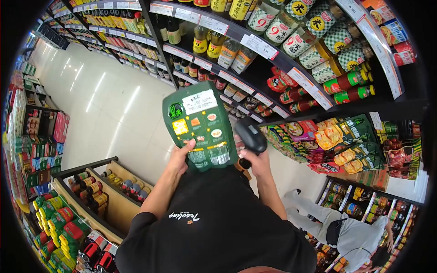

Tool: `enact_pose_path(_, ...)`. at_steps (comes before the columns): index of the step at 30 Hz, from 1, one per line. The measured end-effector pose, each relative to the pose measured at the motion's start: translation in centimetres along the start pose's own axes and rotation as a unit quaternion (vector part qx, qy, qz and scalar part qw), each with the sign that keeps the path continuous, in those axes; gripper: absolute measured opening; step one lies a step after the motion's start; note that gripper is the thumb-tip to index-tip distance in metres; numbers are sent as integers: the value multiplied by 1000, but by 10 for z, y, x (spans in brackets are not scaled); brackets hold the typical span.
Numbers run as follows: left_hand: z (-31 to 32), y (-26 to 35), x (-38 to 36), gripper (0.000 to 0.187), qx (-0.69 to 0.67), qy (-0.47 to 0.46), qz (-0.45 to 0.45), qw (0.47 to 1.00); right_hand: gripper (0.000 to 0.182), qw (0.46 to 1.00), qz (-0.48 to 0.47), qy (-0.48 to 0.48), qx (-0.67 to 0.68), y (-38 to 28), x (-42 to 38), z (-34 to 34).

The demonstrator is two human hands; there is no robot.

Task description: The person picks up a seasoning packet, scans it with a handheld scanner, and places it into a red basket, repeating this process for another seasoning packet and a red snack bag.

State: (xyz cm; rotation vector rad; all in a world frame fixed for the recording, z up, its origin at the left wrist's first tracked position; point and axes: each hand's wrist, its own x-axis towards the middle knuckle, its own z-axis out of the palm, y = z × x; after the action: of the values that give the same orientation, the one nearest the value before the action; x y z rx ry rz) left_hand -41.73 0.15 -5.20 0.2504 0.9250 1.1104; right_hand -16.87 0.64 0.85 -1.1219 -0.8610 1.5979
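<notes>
My left hand (183,154) is closed on the lower left edge of a dark green food pouch (200,125), its thumb lying over the printed side. The pouch stands upright before my chest, with a white label at the top, small food pictures and a barcode near the lower right corner. In my right hand (256,160) is a black handheld barcode scanner (251,135), fingers wrapped round its handle. Its rounded head is beside the pouch's right edge, close to the barcode.
Shelves ahead hold bottles (273,25) behind price strips (259,45). Bagged packets (334,139) hang at the right. A wooden display bin (120,182) with bottles stands at the left. A person in light clothing (355,232) is at the lower right. Pale shiny floor (91,95) runs between the shelves.
</notes>
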Motion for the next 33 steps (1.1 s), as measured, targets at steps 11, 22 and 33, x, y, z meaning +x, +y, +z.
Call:
enact_pose_path(11, -49, 49, -16, 48, 42, 94, 211, 972, 30, 997, -4, 74, 37, 13, 28, -21)
enact_pose_path(22, -45, 66, -10, 46, -10, 167, 234, 958, 30, 989, 9, 136, 54, 28, 24, -32)
enact_pose_path(33, -62, 76, 2, 41, -255, -240, 202, 915, 31, 984, 2, 165, 61, 29, 17, -38)
